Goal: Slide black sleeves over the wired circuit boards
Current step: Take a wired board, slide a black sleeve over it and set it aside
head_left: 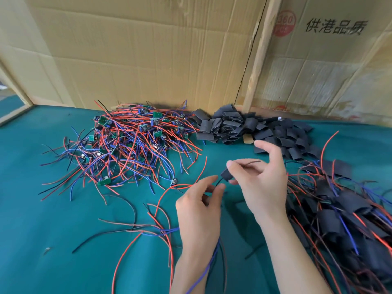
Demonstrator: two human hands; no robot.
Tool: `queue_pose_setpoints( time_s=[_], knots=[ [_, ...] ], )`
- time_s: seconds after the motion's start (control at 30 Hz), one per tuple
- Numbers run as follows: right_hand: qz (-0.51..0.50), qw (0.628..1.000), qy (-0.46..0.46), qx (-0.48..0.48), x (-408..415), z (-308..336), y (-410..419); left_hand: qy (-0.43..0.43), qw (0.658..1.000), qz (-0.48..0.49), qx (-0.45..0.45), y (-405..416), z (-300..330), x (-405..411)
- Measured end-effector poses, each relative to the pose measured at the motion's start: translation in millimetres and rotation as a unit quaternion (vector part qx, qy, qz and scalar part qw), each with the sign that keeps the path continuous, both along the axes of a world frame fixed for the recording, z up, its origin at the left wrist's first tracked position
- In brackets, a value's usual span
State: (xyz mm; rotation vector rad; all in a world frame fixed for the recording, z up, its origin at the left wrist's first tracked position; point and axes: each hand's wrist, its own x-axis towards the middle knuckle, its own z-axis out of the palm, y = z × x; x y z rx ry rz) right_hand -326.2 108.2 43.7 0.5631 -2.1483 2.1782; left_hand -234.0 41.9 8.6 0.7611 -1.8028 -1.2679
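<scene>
Holding one black sleeve (226,174) above the green table cover (42,209), near centre: right hand (263,183), thumb and fingertips pinched on the sleeve, index finger raised and apart from the rest; a thin dark wire (252,161) arcs out past the thumb

Left hand (199,211), just left of and nearer than the right: thumb and forefinger closed on wires running out of the sleeve's lower end; red, blue and black leads trail from under this hand toward the near edge. Whether a board sits inside the sleeve cannot be told

Item, far left: heap of unsleeved circuit boards (127,141), small green boards tangled in red, blue and black wires

Item, far centre to right: pile of loose black sleeves (239,126), flattened tubes, against the cardboard; a small tan piece (248,139) at its near edge

Item, right, near to middle: heap of sleeved boards (343,211) with wires protruding

Item, near left: stray wires (135,225) lying on the cover

Backdrop: cardboard panels (148,49) with a wooden post (257,56) between them; the right panel bears printed characters and a red round stamp (285,22)
</scene>
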Motion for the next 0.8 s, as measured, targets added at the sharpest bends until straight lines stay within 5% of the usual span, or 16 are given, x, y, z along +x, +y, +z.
queue_pose_setpoints(
  time_s=[0.13, 0.47, 0.8],
  knots=[
    [0.076, 0.993, -0.043, 0.080, -1.6, -1.6, 0.9, 0.010, 0.999, -0.030, 0.024, 0.8, 2.7, 2.0],
    [0.053, 0.994, -0.092, 0.014, -17.9, -1.9, 16.2, 0.081, 0.964, -0.168, 0.189, -4.0, 2.6, 2.9],
    [0.048, 0.983, -0.152, -0.091, -26.0, 0.8, 22.7, 0.099, 0.964, -0.138, 0.204, -4.8, 1.6, 1.6]
  ],
)
